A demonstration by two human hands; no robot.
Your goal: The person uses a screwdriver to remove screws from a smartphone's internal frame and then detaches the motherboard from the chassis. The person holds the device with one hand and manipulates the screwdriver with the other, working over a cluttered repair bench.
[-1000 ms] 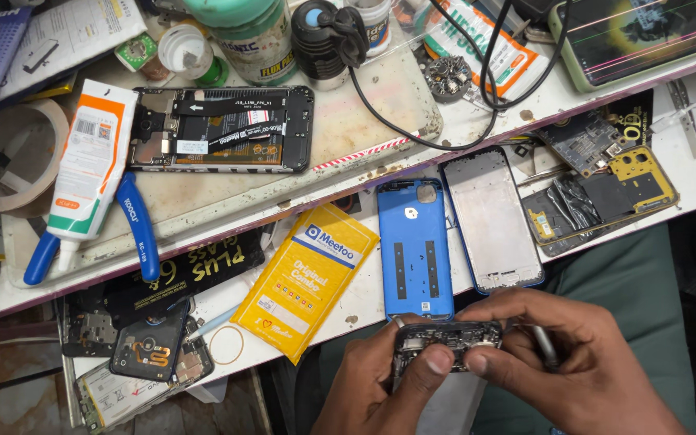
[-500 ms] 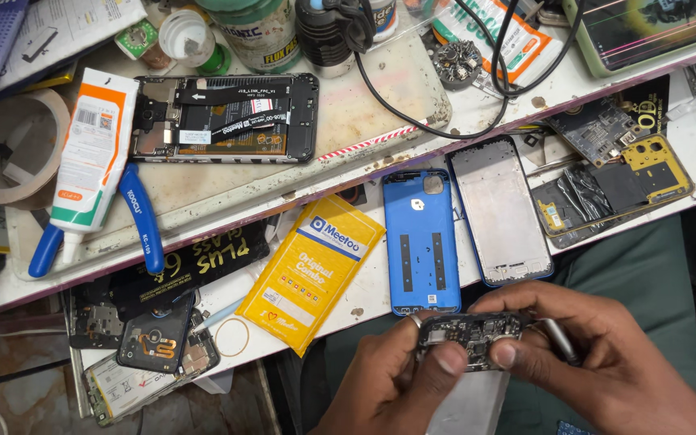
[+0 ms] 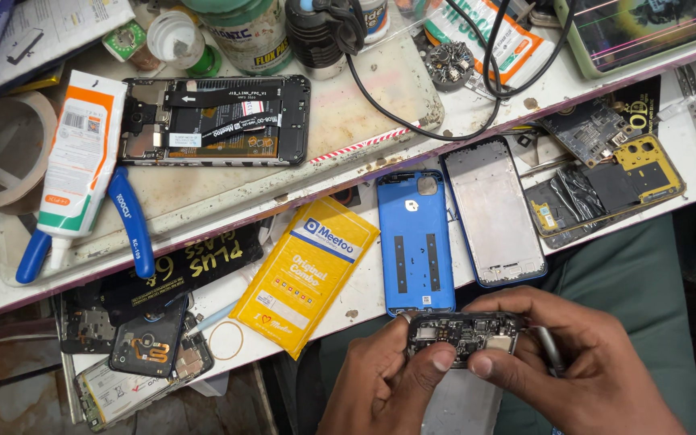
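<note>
Two hands, one blue back cover, one yellow packet, one glue tube, one opened phone.

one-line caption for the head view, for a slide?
Both hands, left hand and right hand, grip a small circuit board below a cluttered workbench.

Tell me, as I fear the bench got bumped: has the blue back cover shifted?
No. The blue back cover still lies between the yellow packet and the empty phone frame, with the same gaps; only the view drifted slightly.
</note>
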